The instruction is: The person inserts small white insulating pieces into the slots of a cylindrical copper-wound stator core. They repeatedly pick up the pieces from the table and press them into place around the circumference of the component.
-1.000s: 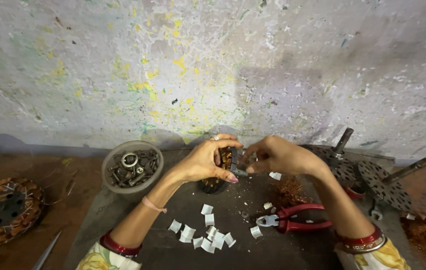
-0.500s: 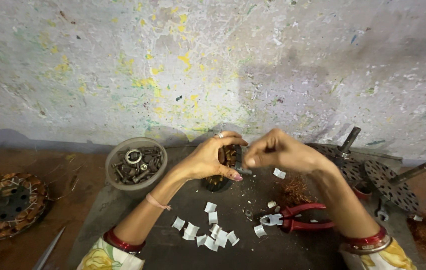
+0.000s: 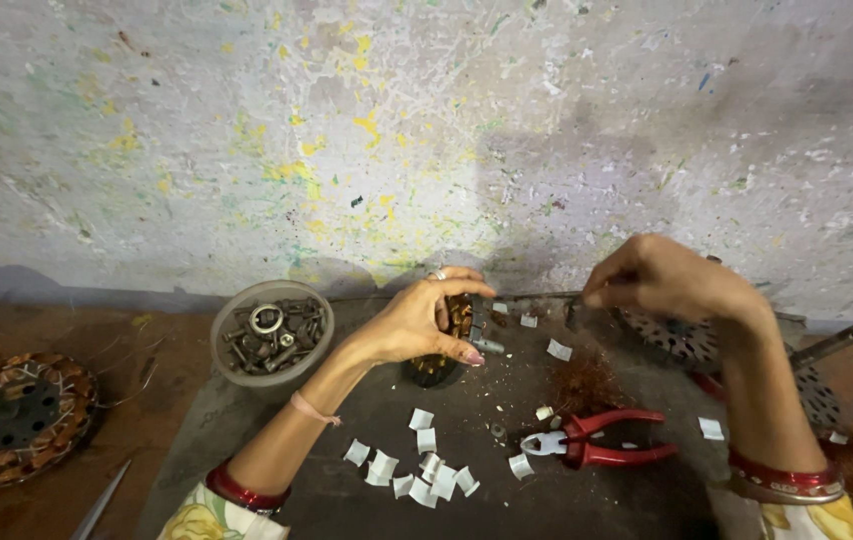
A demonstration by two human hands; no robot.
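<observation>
I count one pair of red-handled pliers [image 3: 597, 442], one round bowl [image 3: 272, 330] of metal hardware, one copper-wound coil disc [image 3: 12, 412] and about a dozen white paper slips [image 3: 425, 470]

Our left hand [image 3: 417, 322] hides most of the motor part [image 3: 459, 318]; the thin strand's [image 3: 537, 296] kind we cannot tell.

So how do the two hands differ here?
The left hand curls around a small copper-wound part, fingers wrapped. The right hand sits farther right, pinching the end of a thin rod that runs toward the part. Both hover above the dark mat, wrists bangled.
</observation>
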